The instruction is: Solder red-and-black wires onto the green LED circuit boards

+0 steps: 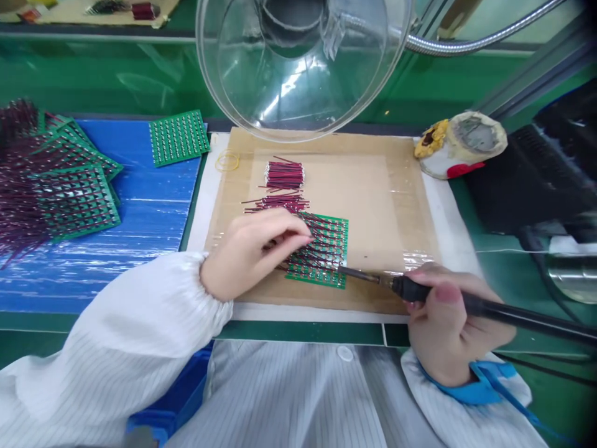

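Observation:
My right hand (454,317) grips the black handle of a soldering iron (368,274). Its tip meets the lower right part of a green circuit board (339,249) lying on the cardboard. My left hand (259,249) is closed in a pinch over the board's left side, apparently on a thin dark red wire; the fingers partly hide it. Several such wires (312,255) are attached to the board and run left under this hand. Behind the hand lie a loose group of cut red wires (284,202) and a neater bundle of wires (285,175).
Wired boards (77,199) are piled on the blue surface (158,261) at left, beside a separate green board (180,138). A clear fume hood (303,93) hangs above the cardboard (373,180). A tin with a yellow sponge (431,138) stands back right, near a black box (508,180).

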### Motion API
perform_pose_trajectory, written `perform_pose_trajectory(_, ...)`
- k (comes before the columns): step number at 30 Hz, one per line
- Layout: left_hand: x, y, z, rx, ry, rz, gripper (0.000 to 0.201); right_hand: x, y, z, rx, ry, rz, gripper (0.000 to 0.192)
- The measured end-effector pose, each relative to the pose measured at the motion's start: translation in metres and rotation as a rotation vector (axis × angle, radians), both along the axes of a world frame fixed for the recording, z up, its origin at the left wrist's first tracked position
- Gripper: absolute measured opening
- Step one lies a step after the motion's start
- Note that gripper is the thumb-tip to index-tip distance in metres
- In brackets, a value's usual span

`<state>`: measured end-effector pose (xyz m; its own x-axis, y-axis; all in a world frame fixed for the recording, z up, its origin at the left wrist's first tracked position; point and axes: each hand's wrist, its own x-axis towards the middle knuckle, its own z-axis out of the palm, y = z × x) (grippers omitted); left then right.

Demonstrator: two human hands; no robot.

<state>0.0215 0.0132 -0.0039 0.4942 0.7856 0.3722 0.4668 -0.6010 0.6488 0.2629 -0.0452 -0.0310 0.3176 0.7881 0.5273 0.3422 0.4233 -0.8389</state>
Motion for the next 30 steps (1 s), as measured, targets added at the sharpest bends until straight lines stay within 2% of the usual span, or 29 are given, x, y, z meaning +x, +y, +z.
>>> perform_pose_trajectory(3, 0.005, -0.020, -0.005, -0.088, 0.029, -0.080, 0.009, 0.000, -0.004, 0.000, -0.030, 0.000, 0.037, 0.015)
perform_pose_trajectory(6, 0.007, -0.029, -0.012, -0.066, 0.094, -0.071, 0.009, 0.000, -0.008, -0.001, -0.065, -0.037, 0.053, 0.013)
perform_pose_trajectory(10, 0.008, -0.031, -0.017, -0.040, 0.172, -0.010, 0.009, 0.001, -0.010, -0.002, -0.070, -0.099, 0.076, 0.011)
perform_pose_trajectory(22, 0.012, -0.034, -0.016, -0.068, 0.196, 0.024, 0.012, 0.002, -0.010, -0.001, -0.089, -0.138, 0.124, 0.012)
perform_pose_trajectory(30, 0.012, -0.035, -0.016, -0.049, 0.207, 0.030, 0.011, -0.003, -0.007, -0.001, -0.038, -0.102, 0.058, 0.011)
